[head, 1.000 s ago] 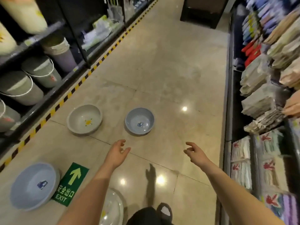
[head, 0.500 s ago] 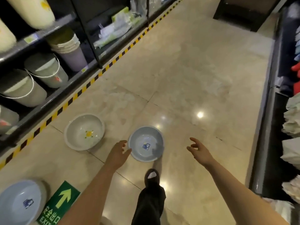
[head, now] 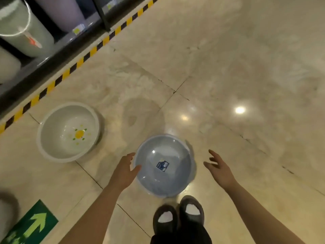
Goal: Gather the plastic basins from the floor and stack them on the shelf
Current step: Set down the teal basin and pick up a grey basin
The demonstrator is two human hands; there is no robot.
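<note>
A small blue basin (head: 163, 166) with a label sticker inside sits on the floor right in front of my feet. My left hand (head: 125, 170) is at its left rim, fingers relaxed, thumb over the edge; whether it touches is unclear. Open with fingers spread, my right hand (head: 218, 167) hovers a little to the right of the basin, apart from it. A larger white basin (head: 67, 132) with a yellow flower print lies further left on the floor. The blurred edge of another basin (head: 8, 213) shows at the far left.
A dark shelf (head: 40, 60) with large buckets (head: 22, 30) runs along the left, bordered by yellow-black tape (head: 84, 58). A green exit arrow sticker (head: 33, 226) lies at the lower left. My two shoes (head: 178, 215) stand just behind the blue basin.
I have stepped forward and bent down, so the blue basin is now between my hands. Both hands have dropped toward its rim.
</note>
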